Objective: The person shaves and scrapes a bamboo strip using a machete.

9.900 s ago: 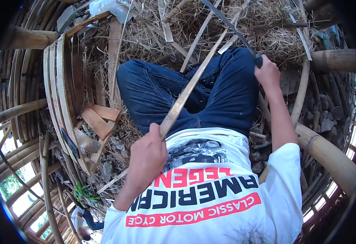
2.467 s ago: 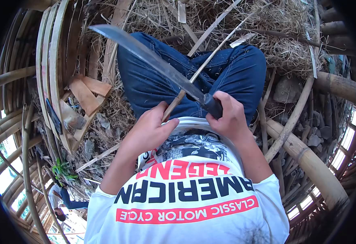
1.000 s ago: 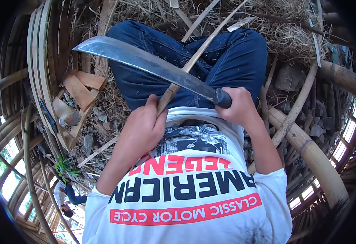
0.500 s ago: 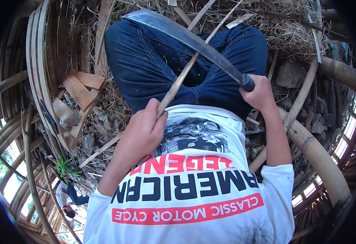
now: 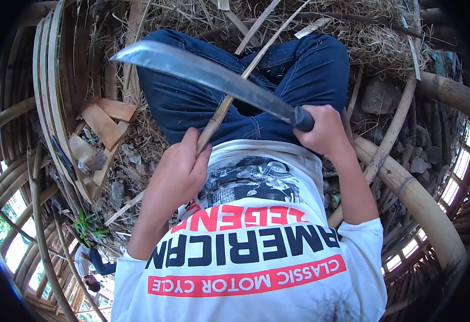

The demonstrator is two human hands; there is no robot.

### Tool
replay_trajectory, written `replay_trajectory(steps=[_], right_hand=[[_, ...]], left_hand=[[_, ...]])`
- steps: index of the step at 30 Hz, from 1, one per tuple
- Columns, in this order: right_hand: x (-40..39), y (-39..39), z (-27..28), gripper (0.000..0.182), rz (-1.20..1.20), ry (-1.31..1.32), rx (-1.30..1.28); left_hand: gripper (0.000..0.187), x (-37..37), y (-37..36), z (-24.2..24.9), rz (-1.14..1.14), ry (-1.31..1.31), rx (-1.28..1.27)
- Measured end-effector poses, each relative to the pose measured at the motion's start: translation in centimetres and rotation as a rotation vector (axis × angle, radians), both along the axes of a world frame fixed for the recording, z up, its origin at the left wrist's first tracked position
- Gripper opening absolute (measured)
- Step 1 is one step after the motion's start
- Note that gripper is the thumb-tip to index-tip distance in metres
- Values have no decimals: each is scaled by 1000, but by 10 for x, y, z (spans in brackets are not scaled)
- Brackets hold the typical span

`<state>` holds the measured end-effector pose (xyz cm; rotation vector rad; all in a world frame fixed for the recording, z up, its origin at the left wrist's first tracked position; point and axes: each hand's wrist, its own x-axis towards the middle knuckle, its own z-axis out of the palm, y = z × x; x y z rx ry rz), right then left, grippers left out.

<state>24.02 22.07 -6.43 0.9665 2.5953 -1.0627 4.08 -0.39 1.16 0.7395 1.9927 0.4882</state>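
Note:
My left hand is closed round the near end of a thin bamboo strip, which slants away up and to the right over my lap. In my right hand is the dark handle of a machete. Its long curved blade lies across the bamboo strip, with the tip out to the left above my knee. The blade hides a short stretch of the strip; whether it touches there I cannot tell. Under both are my dark blue trousers.
Long split bamboo strips stand at the left, near flat wood pieces. Thick bamboo poles run along the right, by a stone. Dry shavings cover the ground ahead. Another person is far off at lower left.
The machete has come toward my body and to the left, its blade now crossing the bamboo strip nearer my left hand. My left hand has shifted slightly left with the strip.

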Motion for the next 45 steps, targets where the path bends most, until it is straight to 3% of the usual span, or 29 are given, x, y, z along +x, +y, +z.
replay_trajectory(steps=[3,9,11,17,24,31,37,45], right_hand=[[-4,23,-7,15,-127,-38,-38],[-7,8,3,15,-88,-22,46],[-7,2,3,15,36,59,95],[-6,60,-26,19,-249,-55,61],[-17,3,8,15,17,-22,-23],[-4,67,-28,20,-253,-64,0],[-11,19,5,17,-40,-53,-88],[-4,60,-22,20,-204,-28,-28]], left_hand=[[20,1,0,4,12,-31,36],[17,-6,-1,-7,4,-35,32],[16,-1,-4,-5,-1,-21,26],[17,-3,-6,5,17,-117,-24],[18,-6,4,-1,22,-101,-6],[17,-4,0,14,5,-98,-22],[17,-1,6,2,13,-77,-9],[17,2,7,13,-16,-35,-32]])
